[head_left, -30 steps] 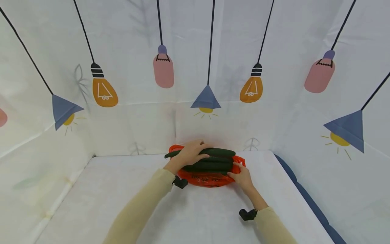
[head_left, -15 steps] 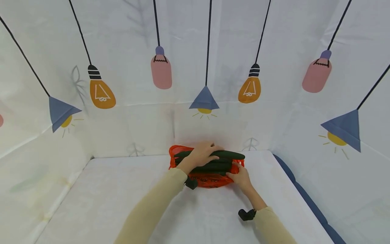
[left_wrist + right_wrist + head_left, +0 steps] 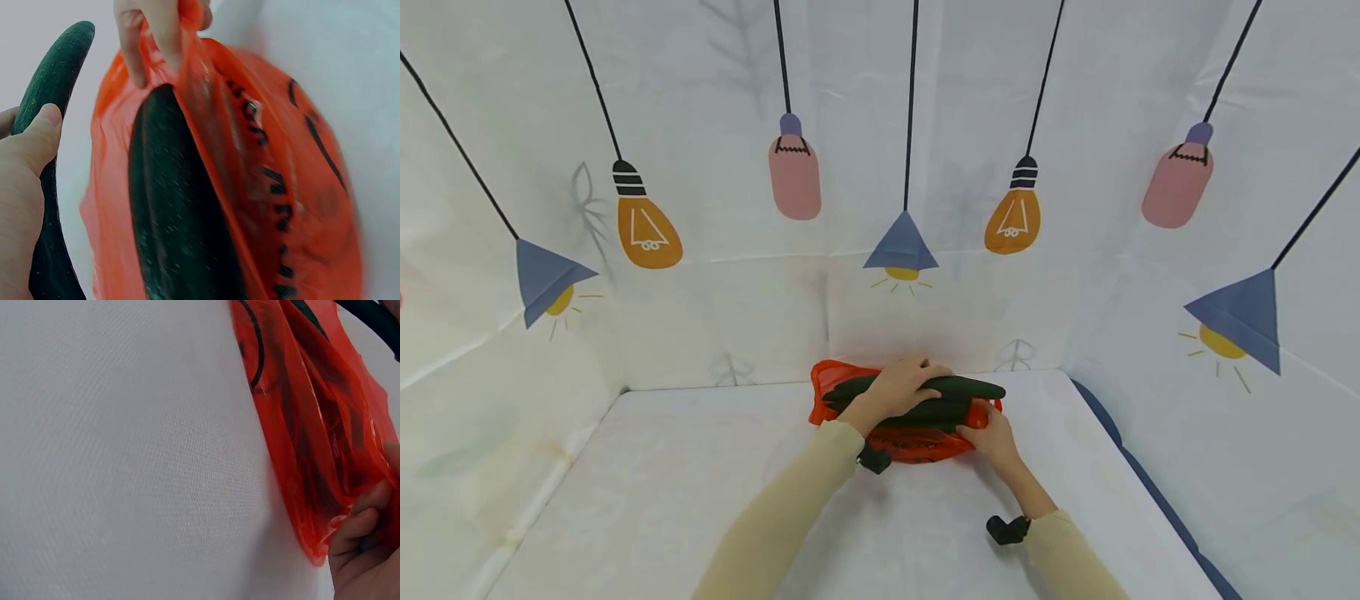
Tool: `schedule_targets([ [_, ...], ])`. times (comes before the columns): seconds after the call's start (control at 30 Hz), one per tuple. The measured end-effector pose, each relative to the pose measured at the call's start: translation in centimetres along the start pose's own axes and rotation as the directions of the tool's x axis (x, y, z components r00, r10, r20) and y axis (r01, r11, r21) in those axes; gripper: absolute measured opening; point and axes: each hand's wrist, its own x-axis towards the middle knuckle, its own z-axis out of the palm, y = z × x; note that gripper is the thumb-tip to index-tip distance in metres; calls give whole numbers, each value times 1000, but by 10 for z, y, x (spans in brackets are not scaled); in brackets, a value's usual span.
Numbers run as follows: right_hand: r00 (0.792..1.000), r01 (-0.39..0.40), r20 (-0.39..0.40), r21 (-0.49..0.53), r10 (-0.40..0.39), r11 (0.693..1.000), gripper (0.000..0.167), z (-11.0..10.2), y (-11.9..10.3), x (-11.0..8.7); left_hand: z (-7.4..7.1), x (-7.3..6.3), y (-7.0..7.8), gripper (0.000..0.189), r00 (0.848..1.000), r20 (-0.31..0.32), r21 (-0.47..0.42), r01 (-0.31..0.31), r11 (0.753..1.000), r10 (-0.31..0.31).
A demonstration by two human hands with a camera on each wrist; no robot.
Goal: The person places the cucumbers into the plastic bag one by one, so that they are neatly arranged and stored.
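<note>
A long dark green cucumber point(image 3: 972, 387) is gripped by my left hand point(image 3: 897, 388), whose thumb point(image 3: 47, 125) lies along it in the left wrist view. It is above the far side of a red plastic bag point(image 3: 917, 450) with black print. More cucumbers point(image 3: 172, 206) lie side by side in the bag's open mouth; their exact number is hard to tell. At the bag's right end, my right hand point(image 3: 996, 435) pinches the gathered plastic. In the right wrist view its curled fingers point(image 3: 359, 528) hold the crumpled red edge.
The bag lies on a white-covered table point(image 3: 700, 500), close to the back wall sheet point(image 3: 737, 317) printed with hanging lamps. A dark blue scalloped edge point(image 3: 1157, 492) runs down the table's right side. Small black cameras point(image 3: 874, 458) sit on both wrists.
My left hand has moved right with the cucumber, which now reaches past the bag's right end. More of the bag's left end shows. The right hand has stayed in place, holding the bag.
</note>
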Motion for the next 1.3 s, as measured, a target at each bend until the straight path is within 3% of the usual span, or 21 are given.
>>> schedule_targets([
  [0.37,1000,-24,-6,73,24,997,79,-1,-4,1,13,-17,-19,42,998,32,-29,62,998,-61],
  [0.73,1000,-27,0,74,27,997,88,-1,-3,4,15,-29,-25,42,988,86,-25,129,991,-126],
  [1.3,999,-34,7,87,34,996,86,2,4,2,22,-30,-29,44,977,128,-38,177,983,-171],
])
